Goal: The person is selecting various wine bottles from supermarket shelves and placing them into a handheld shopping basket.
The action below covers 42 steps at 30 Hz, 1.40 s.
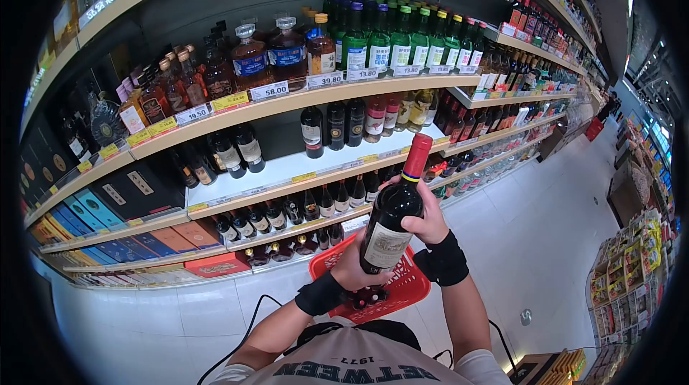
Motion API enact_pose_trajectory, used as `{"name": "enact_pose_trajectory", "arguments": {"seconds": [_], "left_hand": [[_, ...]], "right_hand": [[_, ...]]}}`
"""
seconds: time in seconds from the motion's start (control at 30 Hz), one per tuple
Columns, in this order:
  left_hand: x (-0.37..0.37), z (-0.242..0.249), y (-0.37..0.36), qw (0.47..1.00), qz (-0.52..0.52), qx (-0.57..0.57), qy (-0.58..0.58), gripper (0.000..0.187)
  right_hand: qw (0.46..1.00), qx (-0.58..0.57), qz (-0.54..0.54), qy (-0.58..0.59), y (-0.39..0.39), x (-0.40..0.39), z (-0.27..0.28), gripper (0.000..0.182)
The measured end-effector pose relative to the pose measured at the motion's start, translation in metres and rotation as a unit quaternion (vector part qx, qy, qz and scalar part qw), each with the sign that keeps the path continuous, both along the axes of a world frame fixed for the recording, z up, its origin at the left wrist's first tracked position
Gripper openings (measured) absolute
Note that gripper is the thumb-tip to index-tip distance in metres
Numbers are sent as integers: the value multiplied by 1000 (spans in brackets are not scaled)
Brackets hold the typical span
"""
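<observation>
A dark wine bottle [397, 207] with a red capsule and a cream label is held up at a tilt in front of me. My left hand [349, 264] grips it around the lower end. My right hand [428, 218] is wrapped round its shoulder, just below the neck, with the thumb across the front. Beneath the bottle is a red plastic basket [403, 297], partly hidden by my hands, with dark bottles [367, 299] in it. Both wrists carry black bands.
A shelf [276, 175] of wine bottles faces me, with a gap between the bottles on its left and a dark bottle [311, 132]. Above stand green bottles [400, 40] behind price tags. A tiled aisle [531, 220] runs off to the right, past a snack rack [631, 270].
</observation>
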<state>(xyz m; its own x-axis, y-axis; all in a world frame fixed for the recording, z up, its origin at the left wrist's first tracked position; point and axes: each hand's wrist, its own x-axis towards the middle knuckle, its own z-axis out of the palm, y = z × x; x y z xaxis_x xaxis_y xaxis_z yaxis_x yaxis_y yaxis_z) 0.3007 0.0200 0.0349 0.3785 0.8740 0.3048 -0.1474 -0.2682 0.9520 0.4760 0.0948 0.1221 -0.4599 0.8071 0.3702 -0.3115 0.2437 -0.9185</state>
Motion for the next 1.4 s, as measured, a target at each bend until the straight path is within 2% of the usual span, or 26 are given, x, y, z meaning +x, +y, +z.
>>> {"name": "enact_pose_trajectory", "arguments": {"seconds": [0.1, 0.13, 0.23, 0.3, 0.47, 0.5, 0.6, 0.63, 0.7, 0.8, 0.83, 0.9, 0.93, 1.03, 1.13, 1.23, 1.3, 1.37, 1.4], "left_hand": [[-7, -3, 0, 1000, 7, -5, 9, 102], [-11, -5, 1, 1000, 6, -10, 18, 103], [-19, -17, 0, 999, -8, -34, -38, 83], [-22, -29, 4, 990, -64, -68, -103, 76], [-34, -29, 7, 976, -113, -128, -136, 74], [-37, -29, 8, 974, -118, -141, -133, 74], [-30, 4, 3, 986, -58, -108, -109, 79], [-26, 11, -1, 990, -39, -100, -94, 80], [-23, 12, -3, 992, -20, -92, -79, 81], [-23, 4, -5, 992, -9, -94, -82, 77], [-24, 2, -6, 985, -28, -133, -101, 76], [-29, -1, -7, 967, -56, -205, -142, 74], [-31, -4, -9, 950, -61, -247, -179, 70], [-41, -12, -7, 920, -146, -273, -242, 61], [-50, -13, -12, 892, -200, -292, -283, 63], [-47, -28, -12, 793, -338, -309, -402, 71], [-45, -29, -16, 775, -345, -305, -434, 91], [-39, -31, -13, 711, -413, -295, -486, 104], [-38, -40, -8, 709, -430, -276, -486, 114]], "right_hand": [[999, 14, 30, -2, 1, -5, 6, 81], [999, 19, 27, -12, -1, -7, 9, 80], [999, 25, 20, -39, -2, -12, 8, 84], [999, 15, 23, -43, -2, -15, 12, 86], [999, -16, 17, -33, 5, -16, 2, 89], [999, -5, 15, -43, 6, -16, 2, 83], [993, -84, 65, 53, 22, -14, -17, 67], [988, -122, 51, 75, 22, -14, -21, 64], [981, -130, 84, 113, 31, -13, -32, 63], [983, -136, 93, 85, 38, -11, -44, 67], [985, -143, 71, 71, 38, -9, -47, 66], [987, -152, 37, 39, 37, -7, -53, 65], [986, -141, 53, 69, 40, -10, -57, 63], [986, -114, 77, 95, 45, -11, -55, 58], [976, -168, 98, 95, 44, -12, -33, 54], [981, -135, 120, 72, 39, -25, -20, 49], [967, -171, 136, 130, 34, -40, -22, 40], [960, -205, 102, 158, 35, -53, -27, 34], [961, -228, 77, 137, 26, -61, -8, 30]]}}
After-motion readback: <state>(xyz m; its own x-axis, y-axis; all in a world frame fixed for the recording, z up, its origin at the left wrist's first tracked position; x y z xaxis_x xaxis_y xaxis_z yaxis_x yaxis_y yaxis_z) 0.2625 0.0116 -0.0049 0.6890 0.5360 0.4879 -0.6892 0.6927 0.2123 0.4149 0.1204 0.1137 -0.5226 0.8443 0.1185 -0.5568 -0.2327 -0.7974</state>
